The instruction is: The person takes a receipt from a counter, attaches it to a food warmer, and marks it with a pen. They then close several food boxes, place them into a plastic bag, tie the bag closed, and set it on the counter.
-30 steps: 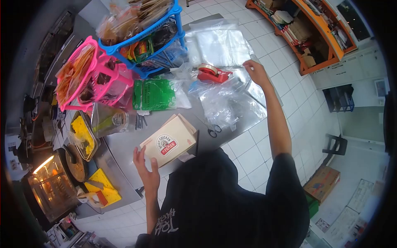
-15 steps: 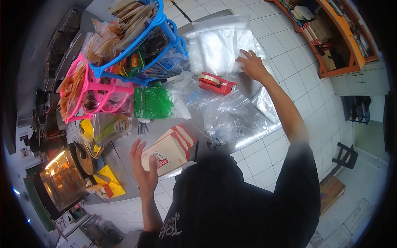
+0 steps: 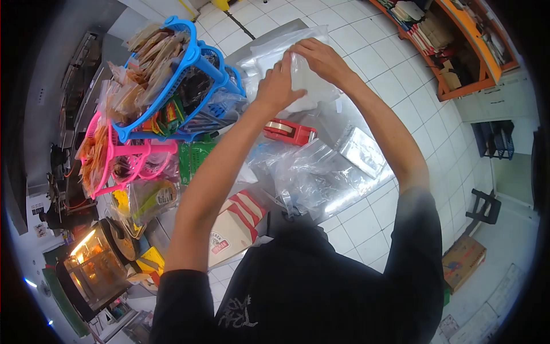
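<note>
Both hands are at the stack of clear plastic bags (image 3: 312, 89) at the table's far end. My left hand (image 3: 278, 86) lies over the stack's left part, thumb apart from the fingers. Beside it, my right hand (image 3: 321, 57) has its fingers bent at the stack's upper edge, closed on the plastic. Just below the stack sits a red tape dispenser (image 3: 289, 132). Loose crumpled clear bags (image 3: 303, 175) spread below that. Printed paper boxes (image 3: 235, 223) lie partly behind my left forearm.
A blue basket (image 3: 166, 86) and a pink basket (image 3: 129, 163), both full of packets, stand at the left. A lit glass-fronted oven (image 3: 94, 261) is at the lower left. An orange shelf (image 3: 458, 46) stands at the upper right.
My left hand has moved from the paper boxes up to the bag stack. My right hand has shifted left and up along the stack, and the view has shifted slightly.
</note>
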The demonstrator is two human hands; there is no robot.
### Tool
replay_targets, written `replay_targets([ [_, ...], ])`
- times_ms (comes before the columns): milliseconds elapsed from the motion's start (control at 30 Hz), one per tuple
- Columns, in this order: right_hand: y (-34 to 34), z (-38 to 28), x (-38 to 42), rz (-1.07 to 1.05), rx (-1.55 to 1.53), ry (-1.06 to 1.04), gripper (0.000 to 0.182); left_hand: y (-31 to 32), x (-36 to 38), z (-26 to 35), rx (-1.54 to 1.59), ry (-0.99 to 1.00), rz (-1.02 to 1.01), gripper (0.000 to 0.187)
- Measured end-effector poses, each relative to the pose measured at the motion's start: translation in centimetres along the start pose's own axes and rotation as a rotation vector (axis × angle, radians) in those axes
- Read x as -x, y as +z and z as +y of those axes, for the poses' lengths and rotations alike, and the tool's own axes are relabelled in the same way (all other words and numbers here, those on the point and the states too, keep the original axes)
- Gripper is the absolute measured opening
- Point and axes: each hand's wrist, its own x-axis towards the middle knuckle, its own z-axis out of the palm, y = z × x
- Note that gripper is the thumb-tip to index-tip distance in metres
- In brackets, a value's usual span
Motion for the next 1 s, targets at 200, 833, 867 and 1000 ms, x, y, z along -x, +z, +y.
replay_targets([
  [200, -0.4, 0.5, 0.7, -0.082, -0.036, 0.121, 0.034, 3.8, -5.7, -5.2, -0.017, -0.089, 0.046, 0.033],
  [833, 4.8, 0.5, 12.6, -0.132, 0.107, 0.584, 0.025, 0.8, -10.5, -7.3, 0.037, -0.117, 0.029, 0.046],
  [867, 4.7, 0.2, 12.3, -0.136, 0.097, 0.596, 0.023, 2.0, -9.3, -7.2, 0.026, -0.1, -0.025, 0.053],
  [1000, 6.2, 0.9, 11.4, -0.219, -0.1, 0.725, 0.027, 4.1, -5.8, -4.5, -0.014, -0.13, -0.24, 0.061],
])
